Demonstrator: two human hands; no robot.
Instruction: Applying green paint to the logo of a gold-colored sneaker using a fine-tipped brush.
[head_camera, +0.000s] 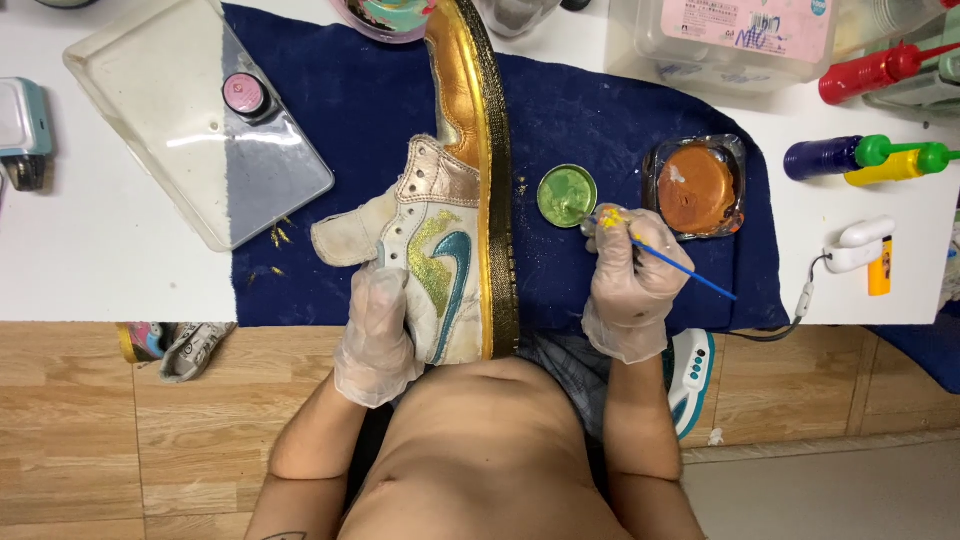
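A high-top sneaker (450, 190) lies on its side on a dark blue cloth (610, 110), with a gold sole, a gold toe, white panels and a teal and yellow-green side mark. My left hand (378, 335), in a clear glove, grips the shoe's heel end. My right hand (632, 285), also gloved, holds a thin blue paintbrush (690, 272) with its tip at a small round pot of green paint (567, 195). Yellow paint marks the glove's fingertips.
A glass dish of orange-copper paint (696, 187) sits right of the green pot. A clear plastic tray (195, 115) with a pink-lidded jar (243, 95) lies at left. Squeeze bottles (880, 160) and a plastic box (720, 40) stand at right and back. The table edge runs below the cloth.
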